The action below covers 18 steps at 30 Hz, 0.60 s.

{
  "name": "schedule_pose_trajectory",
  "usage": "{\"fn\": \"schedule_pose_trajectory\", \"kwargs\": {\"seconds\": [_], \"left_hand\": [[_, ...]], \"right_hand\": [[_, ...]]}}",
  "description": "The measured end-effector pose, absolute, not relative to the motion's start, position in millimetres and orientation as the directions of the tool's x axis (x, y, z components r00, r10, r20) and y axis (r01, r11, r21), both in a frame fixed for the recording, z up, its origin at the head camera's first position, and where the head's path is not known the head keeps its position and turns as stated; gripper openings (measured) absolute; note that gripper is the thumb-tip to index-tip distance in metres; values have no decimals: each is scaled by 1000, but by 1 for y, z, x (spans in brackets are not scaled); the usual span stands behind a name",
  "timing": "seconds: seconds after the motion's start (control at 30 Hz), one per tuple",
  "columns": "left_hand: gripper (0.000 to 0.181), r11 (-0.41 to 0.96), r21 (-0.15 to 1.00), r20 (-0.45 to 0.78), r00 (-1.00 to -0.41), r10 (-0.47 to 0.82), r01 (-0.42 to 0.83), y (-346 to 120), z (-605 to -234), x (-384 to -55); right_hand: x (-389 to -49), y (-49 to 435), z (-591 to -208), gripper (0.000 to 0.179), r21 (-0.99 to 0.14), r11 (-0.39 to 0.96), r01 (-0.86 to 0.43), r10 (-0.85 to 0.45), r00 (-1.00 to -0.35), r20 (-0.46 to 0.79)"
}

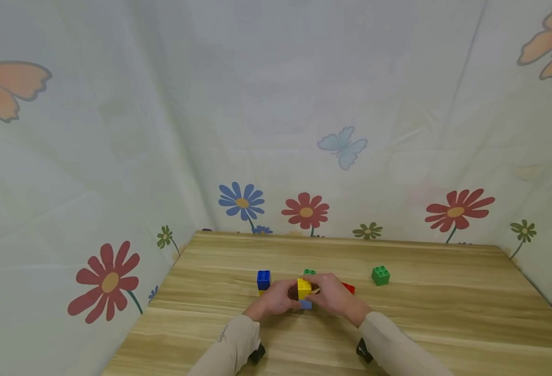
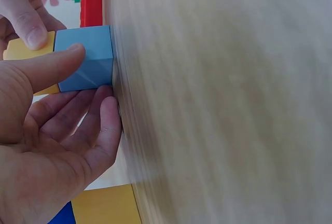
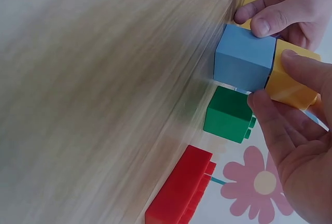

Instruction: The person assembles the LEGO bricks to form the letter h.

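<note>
A yellow toy building block point(image 1: 304, 288) sits on top of a light blue building block point(image 1: 306, 304), which stands on the table. My left hand point(image 1: 278, 298) is at the stack's left, and in the left wrist view its thumb and fingers pinch the light blue block from opposite sides. From the right, my right hand point(image 1: 334, 296) pinches the yellow block between thumb and fingers, as the right wrist view shows. The two blocks meet face to face with a thin seam between them. The yellow block's studs point up.
Left of the stack, a dark blue block point(image 1: 263, 278) rests on another yellow block point(image 2: 106, 206). Behind the hands are a green block point(image 3: 228, 114) and a long red block point(image 3: 181, 185). Another green block point(image 1: 380, 275) lies farther right on the wooden table point(image 1: 445, 313). Flowered cloth point(image 1: 276, 104) hangs behind.
</note>
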<state>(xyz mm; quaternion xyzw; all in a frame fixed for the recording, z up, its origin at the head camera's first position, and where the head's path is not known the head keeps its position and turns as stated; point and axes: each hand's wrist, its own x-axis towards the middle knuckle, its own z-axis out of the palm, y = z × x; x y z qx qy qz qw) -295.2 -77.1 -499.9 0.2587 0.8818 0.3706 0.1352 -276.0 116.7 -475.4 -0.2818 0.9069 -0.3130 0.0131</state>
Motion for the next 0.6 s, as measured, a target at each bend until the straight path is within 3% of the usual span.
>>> {"fn": "schedule_pose_trajectory", "kwargs": {"seconds": [0.6], "left_hand": [[38, 620, 685, -28, -836, 547, 382, -79, -499, -294]], "right_hand": [[-279, 118, -478, 52, -623, 601, -500, -551, -824, 130]]}}
